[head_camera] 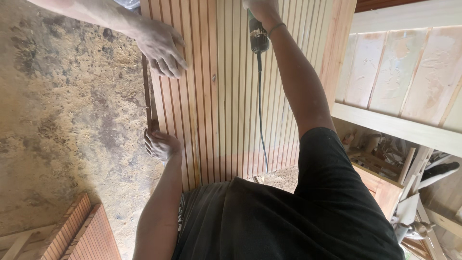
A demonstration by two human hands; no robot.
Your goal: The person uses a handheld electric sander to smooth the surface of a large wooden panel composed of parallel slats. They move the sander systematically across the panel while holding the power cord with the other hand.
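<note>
Slat (148, 103) was seen running lengthwise along the ribbed panel's (226, 96) left edge, pinched at its near end by the left hand (161, 144); right hand (260, 7) was closed around a power tool (258, 38) farther up. Another person's hand (161, 48) lay flat beside the slat.

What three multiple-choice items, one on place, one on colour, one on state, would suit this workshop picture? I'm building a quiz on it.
1. Where does the person's left hand grip the slatted wooden panel?
A. its left edge
B. its centre
C. its right edge

2. What colour is the person's shirt?
A. white
B. black
C. red

3. What is the right hand doing?
A. hanging empty
B. holding a corded power tool
C. resting on the floor

Answers: 1 A, fingers curl round the left edge; 2 B, the fabric is black; 3 B, the tool and its cord hang below the wrist.
</note>
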